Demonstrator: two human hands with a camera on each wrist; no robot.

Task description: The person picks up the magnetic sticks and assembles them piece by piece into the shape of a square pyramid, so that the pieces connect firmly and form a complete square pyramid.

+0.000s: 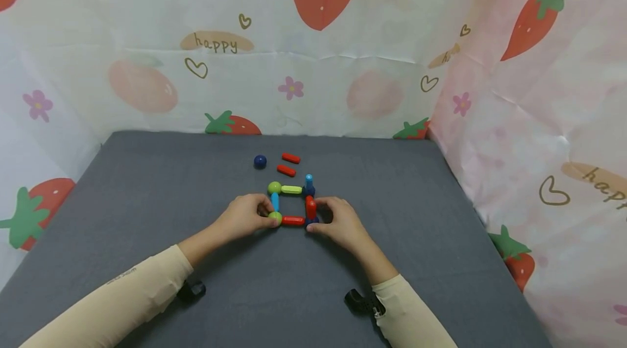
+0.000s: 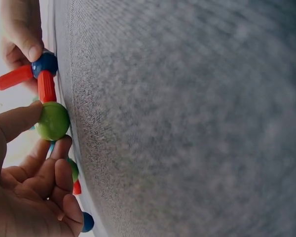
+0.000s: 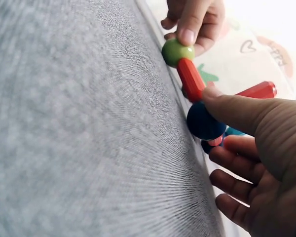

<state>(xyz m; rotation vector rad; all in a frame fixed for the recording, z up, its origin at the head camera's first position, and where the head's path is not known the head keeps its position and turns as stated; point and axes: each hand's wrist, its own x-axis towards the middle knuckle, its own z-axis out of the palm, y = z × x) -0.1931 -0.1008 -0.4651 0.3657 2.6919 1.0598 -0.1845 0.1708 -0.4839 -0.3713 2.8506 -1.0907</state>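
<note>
A square of building rods and balls lies on the grey cloth. My left hand [image 1: 246, 213] pinches its front-left green ball [image 2: 53, 121] between thumb and fingers. At the front-right corner, my right hand [image 1: 344, 221] grips a dark blue ball [image 3: 205, 121]. A red rod [image 1: 293, 220] joins these two balls. Another red rod [image 1: 311, 206] sticks up from the front-right ball. Along the left side runs a blue rod [image 1: 275, 202] to the back green ball [image 1: 275, 188]. A yellow-green rod [image 1: 292, 190] forms the back, and a light blue rod [image 1: 309, 180] stands at the back-right corner.
Behind the square lie a loose dark blue ball [image 1: 260, 162] and two red rods, one nearer [image 1: 286, 170] and one farther [image 1: 291, 158]. A printed curtain [image 1: 313, 103] hangs along the back edge of the cloth-covered table [image 1: 416, 190].
</note>
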